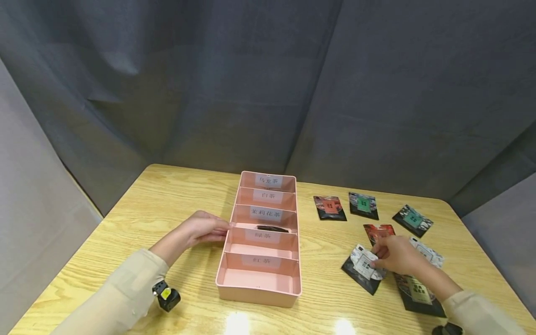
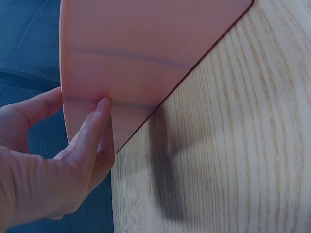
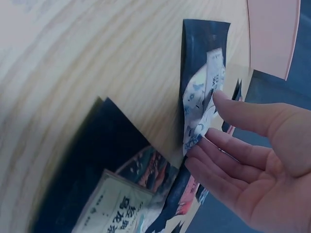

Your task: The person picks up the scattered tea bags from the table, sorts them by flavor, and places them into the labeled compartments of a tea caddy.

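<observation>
My left hand [image 1: 205, 228] is at the left side of a long pink divided box [image 1: 258, 294], one digit over its rim and the other fingertips against the outer wall [image 2: 131, 29]. My right hand [image 1: 398, 254] pinches the upper edge of a black and white tea packet [image 1: 363, 266] on the right of the table. In the right wrist view, this packet [image 3: 206, 36] stands tilted, its white patterned part between thumb and fingers. A red packet [image 1: 372, 231] lies just behind it, partly covered by the hand.
One box compartment holds a dark packet [image 1: 272, 229]; white labels mark the dividers. Further packets lie right: red [image 1: 330, 208], green [image 1: 363, 205], another green [image 1: 412, 220], a white one [image 1: 431, 253] and a large dark one with a yellowish label [image 1: 418, 295]. A grey curtain [image 1: 268, 93] hangs behind.
</observation>
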Tool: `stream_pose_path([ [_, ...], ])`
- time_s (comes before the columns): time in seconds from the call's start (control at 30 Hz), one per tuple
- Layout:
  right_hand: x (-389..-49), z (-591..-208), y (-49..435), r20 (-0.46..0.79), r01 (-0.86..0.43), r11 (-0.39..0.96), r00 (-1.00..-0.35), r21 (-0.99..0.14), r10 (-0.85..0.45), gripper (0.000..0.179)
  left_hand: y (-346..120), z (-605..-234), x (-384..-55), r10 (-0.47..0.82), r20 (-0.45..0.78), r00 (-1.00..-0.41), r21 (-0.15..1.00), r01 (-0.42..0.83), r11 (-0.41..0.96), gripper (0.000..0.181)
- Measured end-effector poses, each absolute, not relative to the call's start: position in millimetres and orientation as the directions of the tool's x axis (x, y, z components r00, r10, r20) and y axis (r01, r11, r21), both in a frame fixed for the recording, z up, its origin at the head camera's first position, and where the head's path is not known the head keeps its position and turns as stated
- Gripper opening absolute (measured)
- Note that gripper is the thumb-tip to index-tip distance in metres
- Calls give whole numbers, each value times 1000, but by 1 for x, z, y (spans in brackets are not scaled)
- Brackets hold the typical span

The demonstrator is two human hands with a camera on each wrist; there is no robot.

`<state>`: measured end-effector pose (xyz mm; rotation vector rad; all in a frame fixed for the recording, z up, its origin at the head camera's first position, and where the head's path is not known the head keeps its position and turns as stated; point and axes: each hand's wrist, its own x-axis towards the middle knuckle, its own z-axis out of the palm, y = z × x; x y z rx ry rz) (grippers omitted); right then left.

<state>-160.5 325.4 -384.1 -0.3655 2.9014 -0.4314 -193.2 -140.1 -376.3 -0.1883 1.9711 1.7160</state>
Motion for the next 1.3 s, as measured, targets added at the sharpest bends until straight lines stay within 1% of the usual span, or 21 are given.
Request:
stream_pose_path([
  [0.1,-160,-387,323,-152,-204,929,-954,-310,-260,30,-140,-376,-193,229,-462,-857,884,-426,191,36],
  [0.27,-158,-391,317,-97,-243,928,-955,-282,-280,30,-139,-377,-192,232,-462,-856,884,-427,189,36],
  [0.4,-158,-392,309,-79,-268,918,-950,-293,-302,29,-139,-376,-192,236,-458,-857,888,-426,174,36],
  [0.5,-159,-392,301,-91,-268,909,-946,-318,-311,28,-139,-376,-193,237,-455,-858,890,-427,160,35],
  [0.77,-160,-392,285,-118,-248,907,-946,-339,-303,27,-138,-376,-193,234,-459,-857,887,-430,166,35],
  [0.93,-162,-392,288,-130,-242,911,-945,-334,-299,28,-139,-374,-194,227,-469,-854,882,-436,180,35],
  [1.07,-162,-391,295,-138,-249,902,-939,-353,-314,29,-139,-373,-194,228,-470,-853,881,-439,175,36],
  [1.23,-164,-392,301,-198,-193,895,-936,-403,-291,31,-138,-372,-193,234,-468,-852,883,-440,164,35],
  [1.3,-164,-392,302,-223,-163,884,-933,-439,-282,31,-139,-372,-192,230,-465,-855,885,-438,160,34],
])
